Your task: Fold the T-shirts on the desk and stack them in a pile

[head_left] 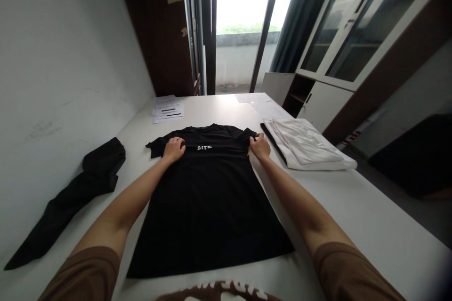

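A black T-shirt (pixel 212 207) with small white lettering across the chest lies spread on the white table, collar away from me and hem nearest. My left hand (pixel 174 149) rests on the shirt's left chest near the sleeve, fingers lying over the fabric. On the other side, my right hand (pixel 260 146) pinches the right sleeve, which is bunched and partly folded at the shoulder. The left sleeve is spread out flat. Just beyond my right hand sits a stack of folded white cloth (pixel 310 146) with a black edge showing beneath it.
A crumpled black garment (pixel 77 193) lies along the wall on the left. Papers (pixel 168 110) are at the table's far left, with more sheets (pixel 252 98) at the far right. Behind the table stand a glass door and a white cabinet (pixel 325 99) with an open lower door.
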Action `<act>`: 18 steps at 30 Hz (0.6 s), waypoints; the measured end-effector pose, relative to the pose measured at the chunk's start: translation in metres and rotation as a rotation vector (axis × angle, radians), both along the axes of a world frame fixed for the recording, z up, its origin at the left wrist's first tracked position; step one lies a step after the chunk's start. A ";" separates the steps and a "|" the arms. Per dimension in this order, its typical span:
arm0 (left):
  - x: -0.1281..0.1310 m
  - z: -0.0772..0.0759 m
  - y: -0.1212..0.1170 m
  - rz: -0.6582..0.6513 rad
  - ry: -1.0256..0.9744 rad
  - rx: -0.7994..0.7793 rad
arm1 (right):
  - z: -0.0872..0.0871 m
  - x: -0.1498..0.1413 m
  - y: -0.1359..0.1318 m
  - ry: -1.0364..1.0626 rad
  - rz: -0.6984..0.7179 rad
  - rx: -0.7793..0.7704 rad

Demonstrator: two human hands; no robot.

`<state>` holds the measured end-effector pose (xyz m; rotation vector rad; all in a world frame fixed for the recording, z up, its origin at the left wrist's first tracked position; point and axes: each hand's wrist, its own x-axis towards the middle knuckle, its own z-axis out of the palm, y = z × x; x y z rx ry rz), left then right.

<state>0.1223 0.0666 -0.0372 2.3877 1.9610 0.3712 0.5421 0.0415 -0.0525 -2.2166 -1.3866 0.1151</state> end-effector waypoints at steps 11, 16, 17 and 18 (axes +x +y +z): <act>0.114 -0.035 -0.054 -0.381 0.015 -0.102 | -0.003 -0.004 0.045 -0.193 0.241 -0.184; 0.112 -0.033 -0.109 -0.536 0.016 -0.136 | -0.011 0.012 0.042 0.029 0.230 0.046; 0.110 -0.033 -0.119 -0.564 0.013 -0.137 | -0.012 0.014 0.040 0.082 0.224 0.105; 0.108 -0.032 -0.128 -0.586 0.010 -0.136 | -0.012 0.016 0.037 0.124 0.219 0.152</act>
